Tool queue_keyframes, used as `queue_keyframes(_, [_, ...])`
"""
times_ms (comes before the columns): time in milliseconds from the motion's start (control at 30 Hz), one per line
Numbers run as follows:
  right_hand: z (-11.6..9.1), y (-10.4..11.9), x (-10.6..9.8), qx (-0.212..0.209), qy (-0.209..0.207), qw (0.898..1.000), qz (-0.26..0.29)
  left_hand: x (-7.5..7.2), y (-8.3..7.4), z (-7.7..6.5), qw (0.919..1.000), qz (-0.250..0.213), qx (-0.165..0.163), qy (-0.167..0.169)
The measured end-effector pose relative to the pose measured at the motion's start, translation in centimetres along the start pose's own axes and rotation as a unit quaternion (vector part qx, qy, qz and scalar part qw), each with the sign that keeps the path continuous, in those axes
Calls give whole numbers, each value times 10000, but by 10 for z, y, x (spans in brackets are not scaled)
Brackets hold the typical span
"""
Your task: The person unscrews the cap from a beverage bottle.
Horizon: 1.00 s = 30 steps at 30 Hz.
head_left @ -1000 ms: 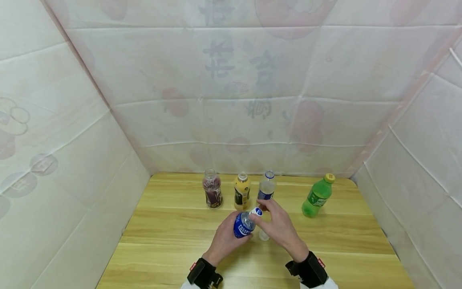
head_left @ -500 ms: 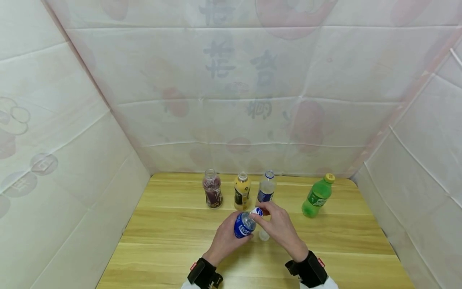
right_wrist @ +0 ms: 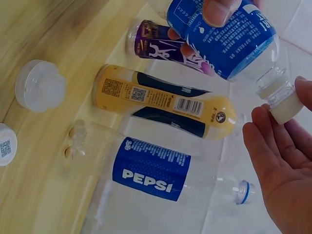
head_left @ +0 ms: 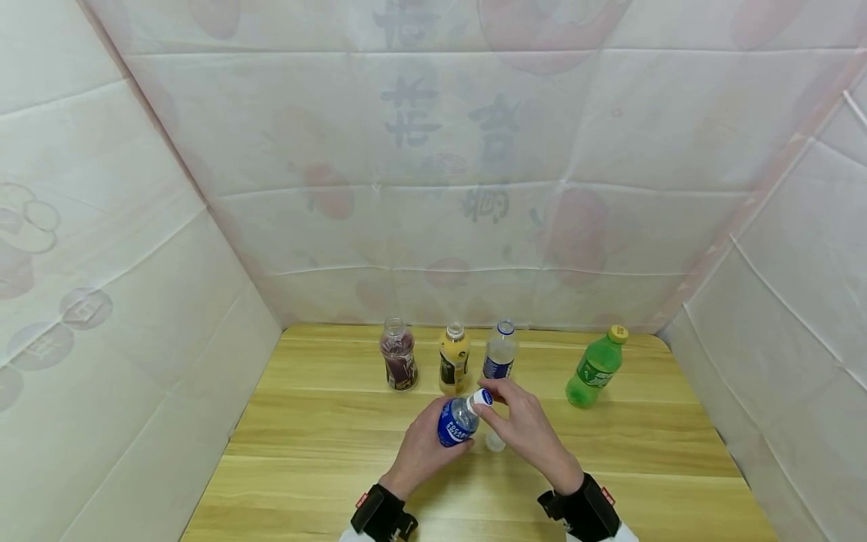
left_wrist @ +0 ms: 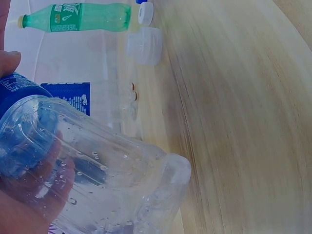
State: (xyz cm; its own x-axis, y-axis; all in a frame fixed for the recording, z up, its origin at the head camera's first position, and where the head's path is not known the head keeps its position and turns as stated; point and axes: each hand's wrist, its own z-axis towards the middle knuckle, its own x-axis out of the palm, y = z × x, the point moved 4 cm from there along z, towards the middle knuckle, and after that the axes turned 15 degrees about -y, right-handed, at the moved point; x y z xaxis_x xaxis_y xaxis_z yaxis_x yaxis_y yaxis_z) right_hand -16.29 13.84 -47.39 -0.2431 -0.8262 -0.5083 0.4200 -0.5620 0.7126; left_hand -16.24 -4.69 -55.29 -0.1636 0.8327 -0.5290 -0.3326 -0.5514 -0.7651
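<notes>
My left hand (head_left: 425, 446) grips a clear drink bottle (head_left: 455, 423) with a blue label, its neck tilted to the right and up. The bottle's clear lower body (left_wrist: 122, 165), with droplets inside, slants close over the table in the left wrist view. My right hand (head_left: 524, 421) pinches the white cap (right_wrist: 286, 108) at the bottle's mouth between thumb and fingers. Just beyond the hands stand an uncapped yellow bottle (head_left: 454, 357) and an uncapped clear Pepsi bottle (head_left: 499, 361), the latter partly hidden by my right hand.
An uncapped purple bottle (head_left: 400, 357) stands at the back left. At the right is a green bottle (head_left: 594, 373) with a yellow cap. A translucent cap (right_wrist: 39, 87) and a white cap (right_wrist: 6, 145) lie on the wooden table (head_left: 305, 452). White sheets (head_left: 440, 226) enclose the back and sides.
My right fingers have shifted slightly on the white cap, and more of its side shows now. My left hand and the bottle stay nearly in place.
</notes>
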Motion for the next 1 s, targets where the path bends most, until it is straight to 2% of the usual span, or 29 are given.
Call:
queue_keyframes(367, [-2,-10,-9,253,-31,9996,-100,-3,2,0,10000,-26,-47,-67])
queue_keyframes(700, [-14,-46,-26,174,-172,9979,-595,-7,3,-1,9996,-115,-228,-148])
queue_keyframes(1000, [-24,-76,-45,560,-47,9942,-922,-10,8,1,9992,-98,-321,-224])
